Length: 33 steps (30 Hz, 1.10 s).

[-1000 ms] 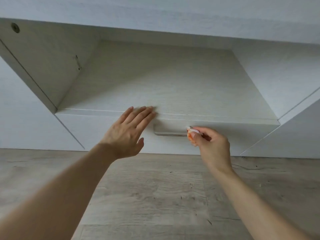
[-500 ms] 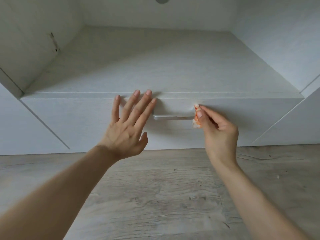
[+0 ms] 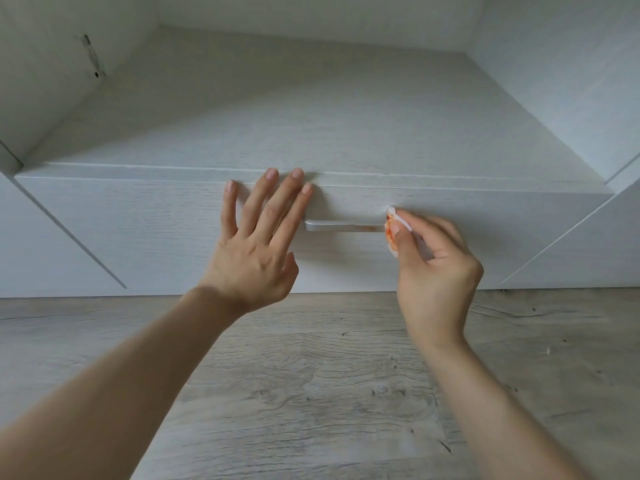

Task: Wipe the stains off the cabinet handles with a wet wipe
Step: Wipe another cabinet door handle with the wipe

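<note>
Soft, even daylight, fairly bright, with a cool grey-white cast. The left grip [image 3: 252,258] threw a faint, blurry shadow to its right on the drawer front [image 3: 138,230], and so did the right grip [image 3: 436,271]. A thin dark line sat under the handle [image 3: 343,226]. The niche [image 3: 311,98] had a dimmer left wall. The centre was sharp, the wipe [image 3: 393,233] small and soft-edged. Wide-angle bending splayed cabinet lines at both sides, and forearms looked stretched near the bottom edge.

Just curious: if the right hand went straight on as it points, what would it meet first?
Probably the handle, at its right end; the wipe in the right hand may already touch it.
</note>
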{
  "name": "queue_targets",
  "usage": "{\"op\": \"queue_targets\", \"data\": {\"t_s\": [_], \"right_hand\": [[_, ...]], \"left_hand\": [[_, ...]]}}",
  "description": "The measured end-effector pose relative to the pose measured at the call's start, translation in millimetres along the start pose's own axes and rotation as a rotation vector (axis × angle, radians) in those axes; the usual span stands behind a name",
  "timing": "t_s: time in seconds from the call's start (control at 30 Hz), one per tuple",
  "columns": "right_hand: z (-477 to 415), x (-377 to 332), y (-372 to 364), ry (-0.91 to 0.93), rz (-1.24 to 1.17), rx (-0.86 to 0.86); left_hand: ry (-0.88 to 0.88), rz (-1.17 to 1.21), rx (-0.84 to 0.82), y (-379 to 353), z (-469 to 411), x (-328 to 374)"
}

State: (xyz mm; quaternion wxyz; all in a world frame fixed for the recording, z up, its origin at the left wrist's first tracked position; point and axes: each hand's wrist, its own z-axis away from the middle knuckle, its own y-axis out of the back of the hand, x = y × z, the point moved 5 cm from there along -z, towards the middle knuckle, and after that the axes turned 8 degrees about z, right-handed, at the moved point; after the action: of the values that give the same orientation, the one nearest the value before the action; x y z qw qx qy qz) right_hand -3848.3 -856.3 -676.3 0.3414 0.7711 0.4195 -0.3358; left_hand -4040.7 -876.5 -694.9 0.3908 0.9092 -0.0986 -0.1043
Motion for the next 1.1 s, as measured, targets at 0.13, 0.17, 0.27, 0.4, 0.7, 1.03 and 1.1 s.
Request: {"op": "queue_targets", "data": {"t_s": [0.13, 0.17, 0.27, 0.4, 0.7, 1.03, 1.1], "right_hand": [[2.0, -1.8, -0.4, 0.074, 0.054, 0.004], [5.5, -4.8, -1.0, 0.138, 0.097, -0.019], [7.7, -2.8, 2.1, 0.141, 0.050, -0.002], [-7.4, 9.3, 0.9, -0.066, -0.071, 0.042], [8.0, 6.7, -6.6, -0.056, -0.097, 0.107], [20.8, -8.4, -14.9, 0.059, -0.112, 0.005], [22.9, -8.4, -15.1, 0.072, -0.107, 0.032]], "left_hand": [[0.005, -0.010, 0.008, -0.7, -1.2, 2.5], [0.005, -0.010, 0.010, -0.8, -1.3, 2.7], [0.005, -0.010, 0.017, 0.0, -1.2, 1.6], [-0.003, 0.000, 0.014, 2.4, -2.3, 0.7], [-0.011, 0.044, 0.020, -2.9, -1.7, -1.8], [-0.061, 0.058, 0.039, 1.6, 1.7, -12.6], [-0.066, 0.040, 0.033, 2.4, 1.7, -13.8]]}}
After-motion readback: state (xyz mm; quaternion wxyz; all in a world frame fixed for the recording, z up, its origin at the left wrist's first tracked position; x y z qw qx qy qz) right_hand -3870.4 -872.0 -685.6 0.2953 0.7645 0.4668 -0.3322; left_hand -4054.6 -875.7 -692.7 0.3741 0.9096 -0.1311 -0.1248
